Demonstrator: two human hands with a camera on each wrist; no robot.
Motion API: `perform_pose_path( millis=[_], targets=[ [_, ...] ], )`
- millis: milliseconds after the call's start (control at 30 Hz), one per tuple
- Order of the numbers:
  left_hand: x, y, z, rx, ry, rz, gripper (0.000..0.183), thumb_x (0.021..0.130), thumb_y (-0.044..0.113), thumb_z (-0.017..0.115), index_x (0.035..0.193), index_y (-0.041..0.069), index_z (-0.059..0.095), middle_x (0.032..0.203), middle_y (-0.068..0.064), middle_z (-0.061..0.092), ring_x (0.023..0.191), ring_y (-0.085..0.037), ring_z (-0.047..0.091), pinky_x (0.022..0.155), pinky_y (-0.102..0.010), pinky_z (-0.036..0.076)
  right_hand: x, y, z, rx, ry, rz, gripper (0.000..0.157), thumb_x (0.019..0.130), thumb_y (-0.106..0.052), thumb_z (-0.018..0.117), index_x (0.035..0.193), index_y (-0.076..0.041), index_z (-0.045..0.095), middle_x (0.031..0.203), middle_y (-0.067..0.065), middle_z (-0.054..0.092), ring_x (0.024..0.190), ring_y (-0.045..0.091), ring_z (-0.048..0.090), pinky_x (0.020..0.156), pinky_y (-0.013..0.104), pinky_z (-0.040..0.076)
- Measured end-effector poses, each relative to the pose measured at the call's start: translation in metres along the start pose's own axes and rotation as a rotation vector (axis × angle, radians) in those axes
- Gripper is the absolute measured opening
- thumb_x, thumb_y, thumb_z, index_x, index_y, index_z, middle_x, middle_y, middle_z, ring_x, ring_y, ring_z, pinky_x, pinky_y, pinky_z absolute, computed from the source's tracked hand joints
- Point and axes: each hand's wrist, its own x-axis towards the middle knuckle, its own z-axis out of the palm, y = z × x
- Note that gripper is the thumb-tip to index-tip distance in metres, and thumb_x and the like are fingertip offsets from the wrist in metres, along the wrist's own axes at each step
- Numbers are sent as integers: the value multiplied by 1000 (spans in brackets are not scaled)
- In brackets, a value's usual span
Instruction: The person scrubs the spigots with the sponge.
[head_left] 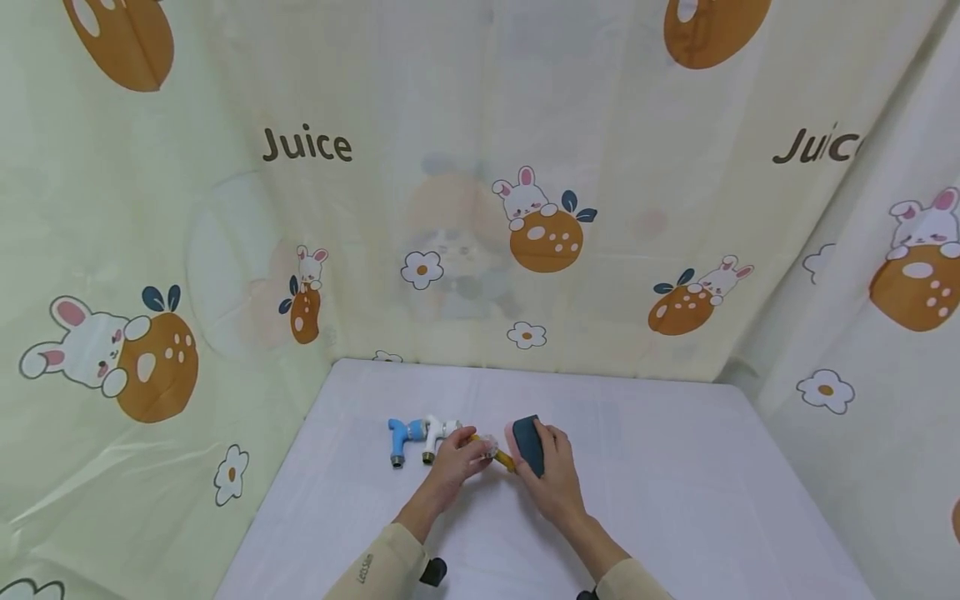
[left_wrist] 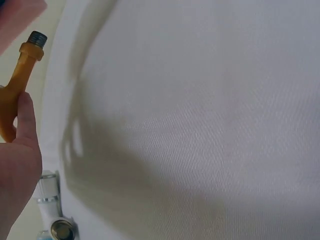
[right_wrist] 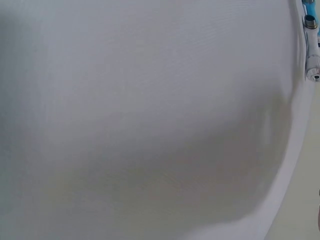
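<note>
Left arm's pointing to one o'clock, left hand with fingers curled on the yellow tap, which pokes out past the fingertips toward four. Right arm angles to eleven, right hand wrapped round the sponge, thumb on its near-left side.

Pale cream fabric hangings on three sides, printed white rabbits hugging orange-brown round fruits, white five-petalled flowers, dark "Juice" lettering, a table with a whitish surface, soft light with blurred shadows
</note>
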Motion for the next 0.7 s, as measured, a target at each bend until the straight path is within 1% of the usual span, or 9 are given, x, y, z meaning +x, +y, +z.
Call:
perform_pose_path(
  millis=[100,233,367,433,533,600,700],
  targets=[
    [1,0,0,6,17,-4,76,99,33,70,156,-5,37,143,-22,57,120,-23,66,107,-41,54,0,-4,0,17,28,-82,74,90,-33,75,155,-11,46,142,17,48,117,31,56,90,51,56],
    [2,-1,0,13,33,-7,74,99,42,69,153,-1,44,137,-16,65,118,-21,68,108,-41,53,-1,-10,1,-17,29,-188,74,89,-37,73,155,-15,47,136,13,50,111,25,58,84,45,57],
    [1,-1,1,21,27,-8,66,100,47,65,147,3,53,132,-11,69,115,-19,68,109,-42,52,-4,-13,3,-37,23,-279,78,86,-36,74,156,-17,45,134,11,49,109,22,57,81,41,56],
    [0,0,1,14,24,-10,63,100,50,64,143,4,57,131,-10,70,114,-17,69,109,-40,52,-6,-13,5,-44,20,-325,81,84,-34,75,157,-16,44,135,12,48,107,21,57,80,39,56],
    [0,0,2,-10,15,-13,62,100,52,63,140,5,61,130,-7,71,111,-14,69,106,-36,54,-9,-14,7,-94,17,-373,84,83,-35,77,158,-17,43,138,13,47,106,20,54,79,36,55],
    [0,0,2,-32,-1,-9,61,101,52,62,139,4,62,129,-6,71,109,-12,69,102,-31,55,-10,-15,8,-134,24,-396,85,82,-35,79,158,-17,43,140,14,47,107,21,53,79,38,54],
    [1,0,1,-66,-22,-6,55,102,48,60,136,4,66,125,-4,73,105,-10,68,95,-26,56,-10,-16,8,-184,31,-413,85,82,-35,80,158,-19,45,143,15,47,112,25,53,83,42,54]
  ],
)
